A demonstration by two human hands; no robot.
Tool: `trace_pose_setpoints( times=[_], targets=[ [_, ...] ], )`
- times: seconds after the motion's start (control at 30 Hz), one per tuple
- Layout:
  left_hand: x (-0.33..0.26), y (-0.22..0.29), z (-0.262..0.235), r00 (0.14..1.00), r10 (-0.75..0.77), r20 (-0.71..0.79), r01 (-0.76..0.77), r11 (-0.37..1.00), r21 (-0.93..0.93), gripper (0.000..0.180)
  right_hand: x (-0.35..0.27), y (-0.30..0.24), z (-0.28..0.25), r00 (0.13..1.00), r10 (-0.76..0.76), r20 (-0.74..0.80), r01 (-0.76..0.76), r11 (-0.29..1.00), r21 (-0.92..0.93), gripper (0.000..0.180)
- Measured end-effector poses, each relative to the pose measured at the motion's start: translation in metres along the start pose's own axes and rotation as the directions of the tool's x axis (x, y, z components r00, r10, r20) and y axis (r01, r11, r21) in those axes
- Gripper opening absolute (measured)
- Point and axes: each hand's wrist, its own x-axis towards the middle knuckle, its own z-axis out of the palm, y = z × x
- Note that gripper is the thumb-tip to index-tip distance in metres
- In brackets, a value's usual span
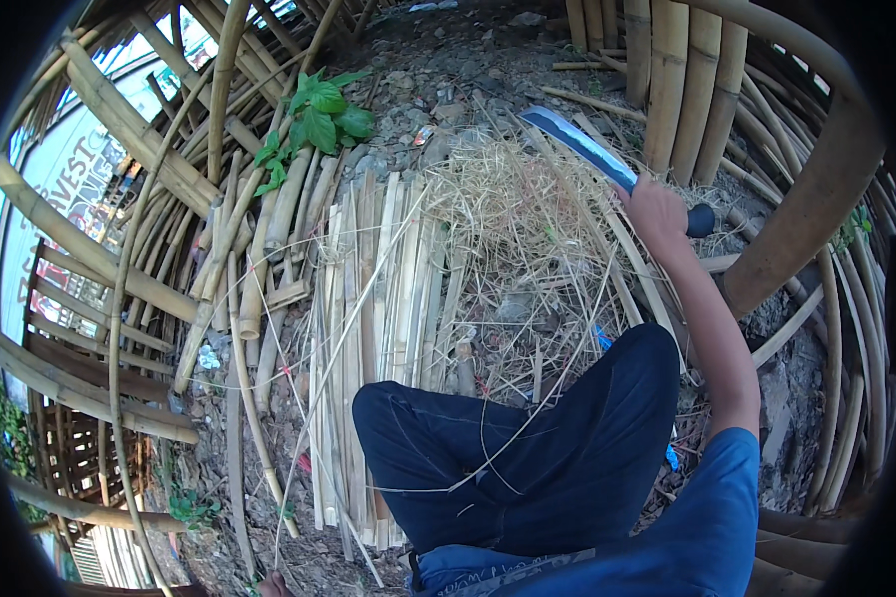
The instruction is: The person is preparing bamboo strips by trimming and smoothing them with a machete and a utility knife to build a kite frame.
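Observation:
My right hand point(657, 216) is closed round the handle of a machete point(579, 147), out at the upper right. Its long blade points up and left over dry shavings; the dark butt of the handle sticks out past my hand. Only a small part of my left hand point(274, 585) shows at the lower edge, fingers closed where a thin bamboo strip point(294, 478) runs down to it. More thin strips loop across my lap. Split bamboo slats point(368, 298) lie in a bundle beside and partly under my bent leg.
Pale bamboo shavings point(513, 209) cover the stony ground ahead. Bamboo poles point(259, 269) are stacked at the left, and thick upright poles point(672, 90) stand at the upper right. A large slanting pole point(806, 209) is close to my right arm. A leafy green plant point(319, 114) grows ahead.

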Motion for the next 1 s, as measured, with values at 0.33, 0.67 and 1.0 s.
trace_pose_setpoints(
  times=[0.33,0.67,1.0],
  targets=[
    [0.016,0.145,0.019,0.879,-0.217,0.424,0.465,0.586,-0.664,0.049,-0.022,-0.008,-0.03,0.973,0.219,0.069,-0.224,0.845,0.485,0.064],
    [0.071,0.366,0.015,0.611,0.185,0.769,0.746,0.188,-0.638,0.052,-0.208,-0.126,-0.048,0.805,-0.591,0.05,0.298,0.476,0.827,0.051],
    [0.08,0.398,0.004,0.271,0.453,0.849,0.933,0.092,-0.347,0.053,-0.219,-0.135,-0.046,0.631,-0.754,-0.183,0.633,0.365,0.683,0.056]
  ],
)
